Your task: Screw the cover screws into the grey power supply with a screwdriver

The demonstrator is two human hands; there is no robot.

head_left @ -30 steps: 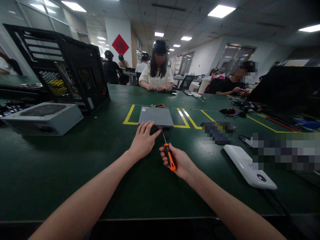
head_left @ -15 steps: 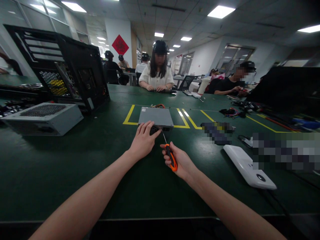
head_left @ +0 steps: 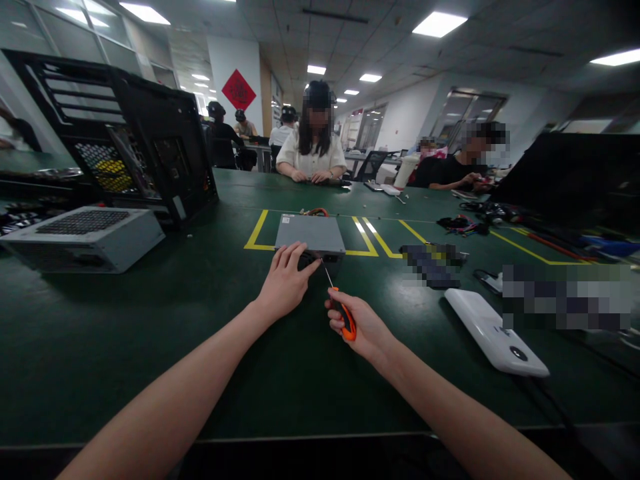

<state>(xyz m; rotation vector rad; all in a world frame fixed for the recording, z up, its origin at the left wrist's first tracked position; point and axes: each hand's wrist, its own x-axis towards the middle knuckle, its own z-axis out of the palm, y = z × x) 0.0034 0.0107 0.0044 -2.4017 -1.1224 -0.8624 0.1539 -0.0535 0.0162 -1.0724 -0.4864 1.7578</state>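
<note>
A grey power supply unit (head_left: 310,233) lies flat on the green table, with coloured cables at its far side. My left hand (head_left: 285,283) grips its near left edge, fingers curled over the top and thumb by the front face. In my right hand (head_left: 366,325) is a screwdriver (head_left: 349,325) with an orange and black handle, the fingers wrapped round it. Its thin shaft points up and away, and the tip meets the unit's front face close to my left thumb. Whether a screw sits under the tip is too small to tell.
To the left stand a black computer case (head_left: 165,140) and another grey power supply (head_left: 95,240). A white oblong device (head_left: 495,333) lies at right, near cables and a dark monitor (head_left: 575,193). Yellow tape (head_left: 257,230) marks the table (head_left: 280,393). Across it sits a person (head_left: 313,150).
The view has shifted very slightly. My right fingers have moved a little around the screwdriver handle, which looks turned. The left hand and power supply unit hold their place.
</note>
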